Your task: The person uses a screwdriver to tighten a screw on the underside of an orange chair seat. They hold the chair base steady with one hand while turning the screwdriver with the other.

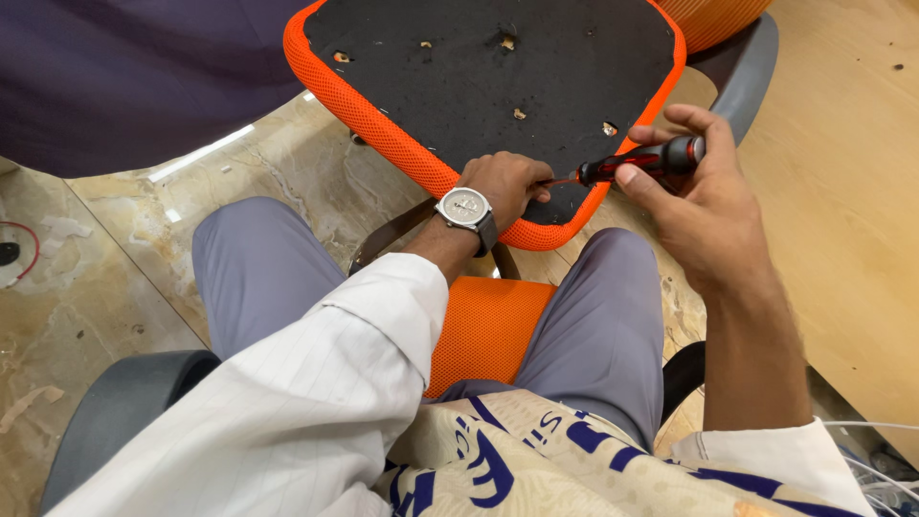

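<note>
An upturned chair seat (383,124) with orange mesh edging and a black underside pitted with screw holes lies in front of my knees. My left hand (507,182), a grey wristwatch (466,208) on its wrist, rests closed on the seat's near edge and pinches the thin shaft of a screwdriver. My right hand (699,196) grips the black and red screwdriver handle (643,161), which points left across the seat's edge. The tip is hidden under my left fingers.
I sit on an orange mesh chair (488,330) with grey armrests (124,402). A marble floor (105,258) spreads to the left, a wooden board (842,220) to the right. A grey chair arm (747,67) lies beside the seat. White cables (876,450) show at lower right.
</note>
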